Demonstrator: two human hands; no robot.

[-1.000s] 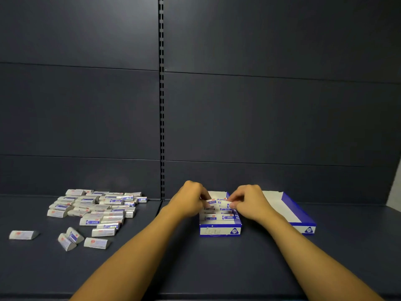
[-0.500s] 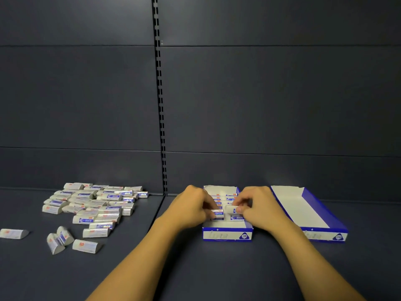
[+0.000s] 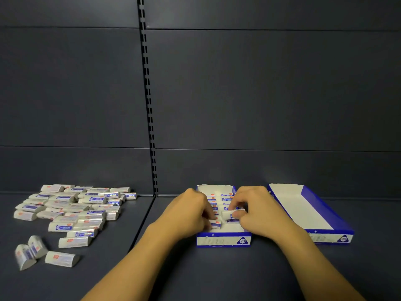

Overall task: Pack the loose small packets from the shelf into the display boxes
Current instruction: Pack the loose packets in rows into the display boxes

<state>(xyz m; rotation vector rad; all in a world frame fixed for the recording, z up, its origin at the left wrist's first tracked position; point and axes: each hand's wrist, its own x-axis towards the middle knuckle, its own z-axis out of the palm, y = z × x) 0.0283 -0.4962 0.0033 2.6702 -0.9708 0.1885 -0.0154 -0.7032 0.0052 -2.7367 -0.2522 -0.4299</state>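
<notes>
Over the near box (image 3: 223, 241), both hands curl in, forearms reaching forward from the bottom edge. Left hand (image 3: 191, 213) pinches a small packet (image 3: 215, 224) at the box's front left; right hand (image 3: 258, 211) grips another packet (image 3: 233, 213) above the rows inside. Second box (image 3: 321, 216) to the right holds nothing. Loose pile of packets (image 3: 71, 209) lies far left on the shelf (image 3: 217, 270).

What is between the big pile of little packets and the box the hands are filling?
In the head view, only bare dark shelf lies between the pile of packets and the box being filled, crossed by the seam where two shelf boards meet.
</notes>
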